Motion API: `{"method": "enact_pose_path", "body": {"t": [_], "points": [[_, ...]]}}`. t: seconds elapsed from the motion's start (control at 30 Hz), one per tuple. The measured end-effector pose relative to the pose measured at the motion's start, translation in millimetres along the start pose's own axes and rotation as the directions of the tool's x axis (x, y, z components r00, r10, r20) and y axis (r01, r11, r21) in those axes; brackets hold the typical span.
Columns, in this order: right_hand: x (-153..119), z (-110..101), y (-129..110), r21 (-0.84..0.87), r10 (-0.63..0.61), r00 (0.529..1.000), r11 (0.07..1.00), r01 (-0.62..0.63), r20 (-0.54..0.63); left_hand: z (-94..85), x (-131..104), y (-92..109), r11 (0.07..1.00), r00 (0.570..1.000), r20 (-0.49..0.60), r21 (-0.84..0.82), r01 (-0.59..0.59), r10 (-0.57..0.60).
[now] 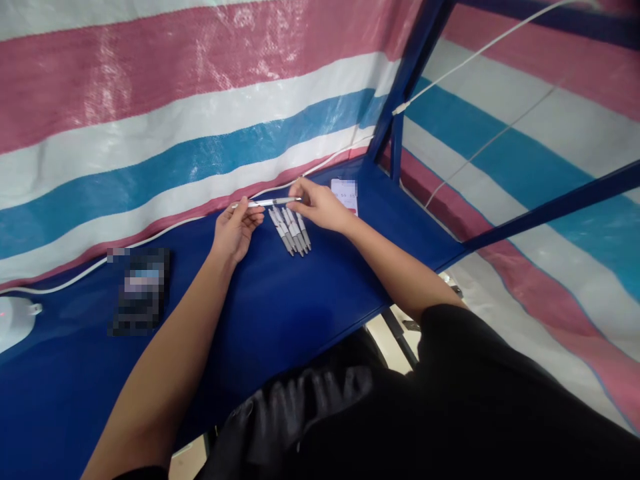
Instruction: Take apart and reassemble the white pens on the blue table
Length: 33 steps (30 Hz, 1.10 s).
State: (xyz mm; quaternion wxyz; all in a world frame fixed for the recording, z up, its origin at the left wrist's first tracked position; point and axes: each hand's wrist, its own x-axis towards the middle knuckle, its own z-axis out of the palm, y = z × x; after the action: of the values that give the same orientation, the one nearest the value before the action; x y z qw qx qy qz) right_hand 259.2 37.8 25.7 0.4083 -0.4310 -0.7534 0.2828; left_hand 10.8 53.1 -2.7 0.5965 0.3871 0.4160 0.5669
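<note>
A white and grey pen (pixel 273 202) is held level above the far part of the blue table, between my two hands. The fingers of my left hand (pixel 237 230) pinch its left end. At the right end, the thumb and fingertips of my right hand (pixel 320 202) close around the pen's tip. Just below it, several similar white pens with grey grips (pixel 295 230) lie side by side on the table, their grey ends toward me. My right hand partly covers the pens at that side.
Behind my right hand lies a white printed card (pixel 345 195). A dark blurred-out packet (pixel 141 290) rests at the left, near a white device (pixel 15 321). A white cable (pixel 183 225) runs along the table's back edge (pixel 213 217). Blue frame bars (pixel 396 143) rise at the right.
</note>
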Motion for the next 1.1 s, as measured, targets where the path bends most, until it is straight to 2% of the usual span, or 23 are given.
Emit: {"method": "enact_pose_path", "body": {"t": [0.07,0.23,0.33,0.4,0.47,0.53,0.6,0.7,0.8,0.97,1.1], "points": [[1,2,2,0.075,0.029,0.997,0.997,-0.024,-0.074,-2.5,3,-2,1.000,1.000,-0.004,-0.002,0.001,-0.001],[4,3,6,0.113,0.077,0.995,0.991,-0.070,-0.061,-6.4,7,-3,1.000,0.999,0.038,0.028,-0.013,0.012],[7,2,10,0.194,0.082,0.991,0.979,-0.060,-0.109,-6.5,4,-3,0.997,0.995,0.096,0.070,-0.029,0.022],[10,3,14,0.284,0.111,0.984,0.956,-0.067,-0.140,-5.4,2,-4,0.991,0.987,0.150,0.118,-0.067,0.049],[12,4,17,0.370,0.152,0.975,0.925,-0.083,-0.162,-3.3,-1,-6,0.969,0.974,0.195,0.190,-0.157,0.119],[13,5,19,0.432,0.180,0.965,0.898,-0.082,-0.191,-0.7,-4,-8,0.906,0.944,0.233,0.300,-0.299,0.234],[14,7,19,0.459,0.174,0.957,0.887,-0.049,-0.234,1.8,-8,-9,0.793,0.895,0.279,0.422,-0.439,0.346],[14,7,20,0.456,0.116,0.947,0.889,0.034,-0.298,3.5,-12,-10,0.649,0.841,0.362,0.535,-0.541,0.402],[15,6,21,0.430,0.085,0.939,0.900,0.071,-0.334,2.1,-11,-11,0.615,0.834,0.395,0.564,-0.551,0.385],[17,3,24,0.413,0.097,0.905,0.906,0.091,-0.414,-0.9,-6,-14,0.656,0.846,0.412,0.541,-0.527,0.340],[16,-2,22,0.354,0.146,0.883,0.935,0.025,-0.446,0.5,-7,-13,0.688,0.856,0.410,0.523,-0.503,0.315]]}}
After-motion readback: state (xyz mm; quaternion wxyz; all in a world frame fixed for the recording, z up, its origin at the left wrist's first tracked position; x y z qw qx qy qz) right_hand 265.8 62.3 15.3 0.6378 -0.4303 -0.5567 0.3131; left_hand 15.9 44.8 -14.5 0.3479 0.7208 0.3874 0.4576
